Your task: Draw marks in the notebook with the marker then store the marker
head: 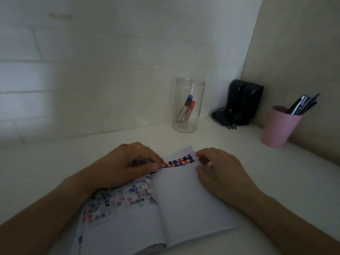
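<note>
An open notebook (184, 196) lies on the white desk in front of me. Rows of red, blue and black marks run along the top of its right page, and faded marks show through its left page. My left hand (127, 164) presses flat on the upper left page, fingertips at the row of marks. My right hand (217, 170) rests on the right page's upper corner, fingers curled on the paper edge. Neither hand holds a marker. Markers (186, 109) with blue and red caps stand inside a clear plastic jar (187, 103) at the back.
A pink cup (277, 129) full of pens stands at the right by the side wall. A black device with cables (239, 105) sits in the back corner. A tiled wall closes the desk behind.
</note>
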Available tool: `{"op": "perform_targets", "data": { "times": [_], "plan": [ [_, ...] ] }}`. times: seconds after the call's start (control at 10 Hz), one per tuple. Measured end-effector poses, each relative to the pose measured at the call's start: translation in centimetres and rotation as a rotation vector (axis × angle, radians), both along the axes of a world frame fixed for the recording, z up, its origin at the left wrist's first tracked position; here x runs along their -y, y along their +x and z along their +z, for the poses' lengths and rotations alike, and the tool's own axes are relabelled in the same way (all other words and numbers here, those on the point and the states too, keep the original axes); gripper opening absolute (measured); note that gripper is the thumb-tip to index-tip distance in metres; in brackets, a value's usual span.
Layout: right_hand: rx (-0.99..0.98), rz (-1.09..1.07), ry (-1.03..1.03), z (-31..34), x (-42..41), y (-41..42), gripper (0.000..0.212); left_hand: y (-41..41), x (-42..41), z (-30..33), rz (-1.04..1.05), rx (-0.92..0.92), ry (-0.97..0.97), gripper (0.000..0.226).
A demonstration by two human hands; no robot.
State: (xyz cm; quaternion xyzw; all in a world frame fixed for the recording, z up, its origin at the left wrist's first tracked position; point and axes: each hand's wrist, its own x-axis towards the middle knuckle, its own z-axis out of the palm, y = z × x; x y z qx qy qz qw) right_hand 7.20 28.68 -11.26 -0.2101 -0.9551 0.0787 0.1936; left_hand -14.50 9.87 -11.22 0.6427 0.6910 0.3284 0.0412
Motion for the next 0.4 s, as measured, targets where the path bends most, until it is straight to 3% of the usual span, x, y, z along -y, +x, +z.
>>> {"op": "perform_targets", "data": {
  "times": [0.2,0.4],
  "plan": [
    [-0.018,-0.006,-0.015,0.0,0.1,0.1,0.046,0.1,0.0,0.1,0.0,0.032,-0.013,0.026],
    [-0.169,0.023,0.035,0.9,0.4,0.1,0.04,0.3,0.0,0.4,-0.003,0.054,-0.025,0.024]
  ]
}}
